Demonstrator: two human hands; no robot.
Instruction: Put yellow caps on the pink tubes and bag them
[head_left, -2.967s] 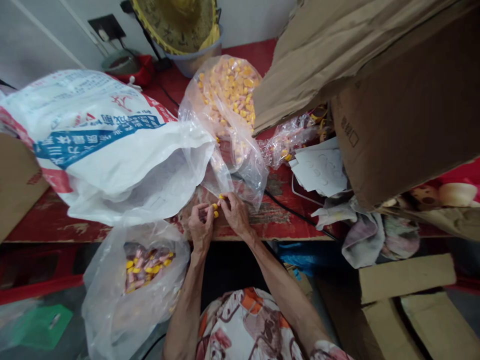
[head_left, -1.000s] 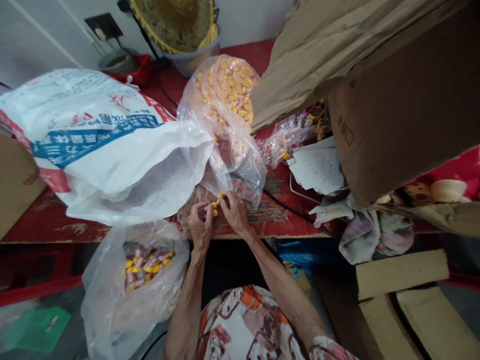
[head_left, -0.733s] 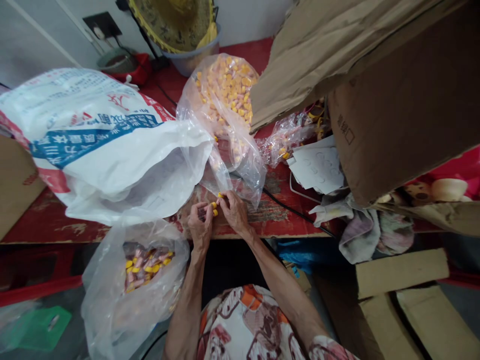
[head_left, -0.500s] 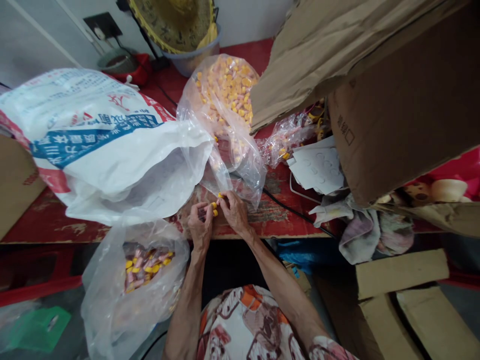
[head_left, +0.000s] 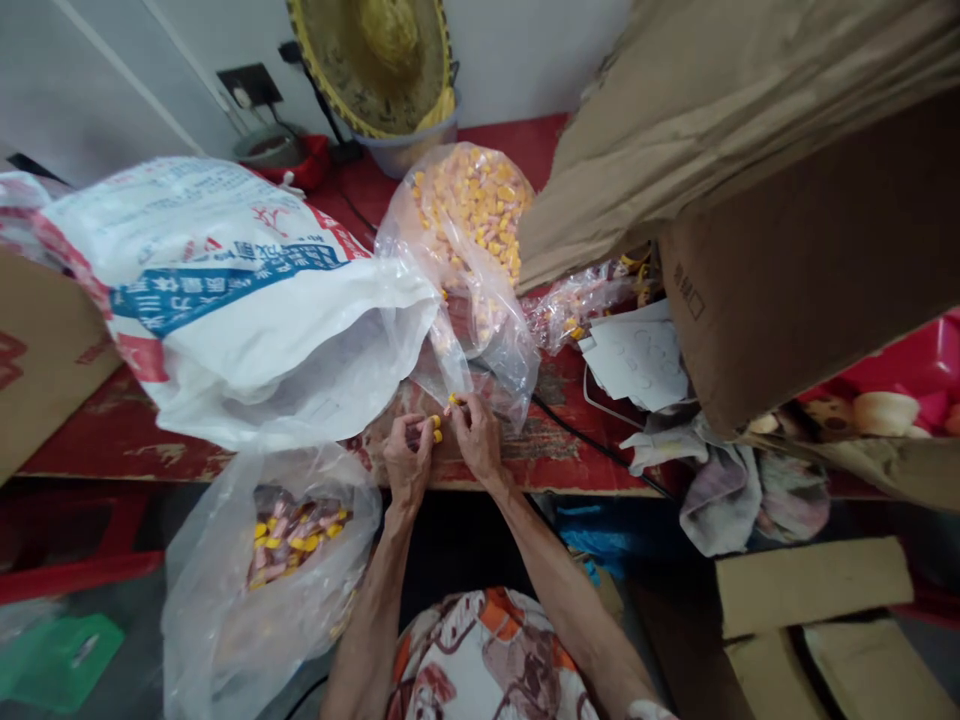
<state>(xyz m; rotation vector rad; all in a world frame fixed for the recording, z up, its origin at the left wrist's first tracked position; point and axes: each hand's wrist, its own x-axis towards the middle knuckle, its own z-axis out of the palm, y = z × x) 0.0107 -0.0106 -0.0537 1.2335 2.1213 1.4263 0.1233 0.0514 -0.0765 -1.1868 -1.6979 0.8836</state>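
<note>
My left hand [head_left: 407, 462] and my right hand [head_left: 476, 438] meet at the near edge of the red table [head_left: 570, 455]. The left fingers are curled round small yellow and pink pieces [head_left: 434, 428]. A small yellow piece [head_left: 452, 399] is pinched in the right fingertips, touching the left hand's pieces. Just behind the hands lies a clear bag [head_left: 471, 245] full of yellow and pink pieces. A second clear bag [head_left: 277, 560] with several such pieces hangs below the table edge at my left.
A big white woven sack [head_left: 225, 290] lies on the table's left half. Brown cardboard boxes [head_left: 787, 230] loom at the right over papers [head_left: 637, 355] and cloths [head_left: 720, 480]. A black cable [head_left: 592, 445] crosses the table. A straw hat [head_left: 375, 55] rests at the back.
The view has shifted slightly, so everything sits a little lower and to the right in the picture. The hands stay together at the table edge with the same pieces.
</note>
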